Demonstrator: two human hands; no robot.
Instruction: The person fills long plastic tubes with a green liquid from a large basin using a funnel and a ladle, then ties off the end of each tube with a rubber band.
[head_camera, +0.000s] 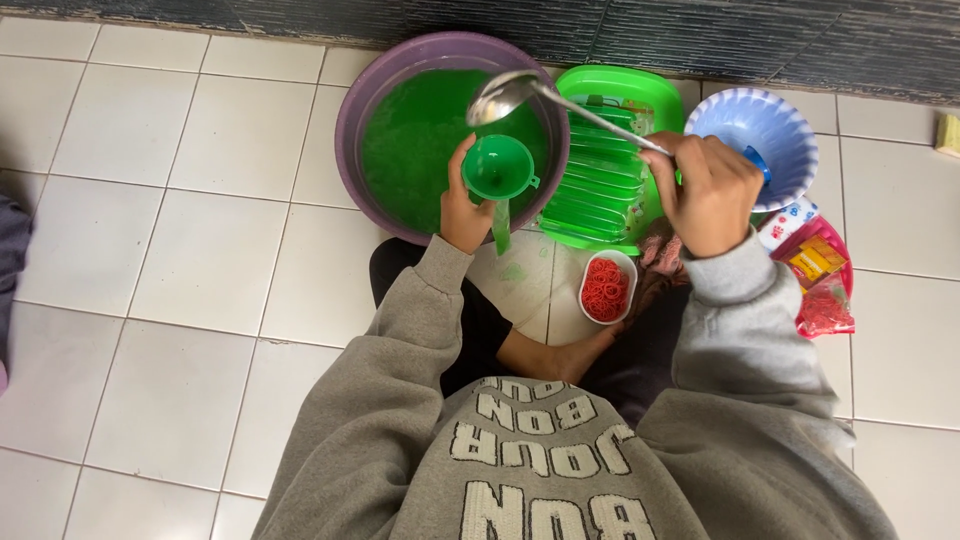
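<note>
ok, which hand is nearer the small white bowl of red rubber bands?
Right. The right hand grips the ladle handle just above and right of the bowl of red rubber bands; the left hand holds the green funnel farther off, to the bowl's upper left.

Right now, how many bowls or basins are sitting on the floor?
3. A big purple basin of green liquid beside the left hand, a blue-white scalloped bowl past the right hand, and a small white bowl of red rubber bands. Others may be hidden.

One head camera looks almost straight down from close above the seated person's chest, facing the tiled floor (180, 230) and, probably, a wall's foot.
</note>
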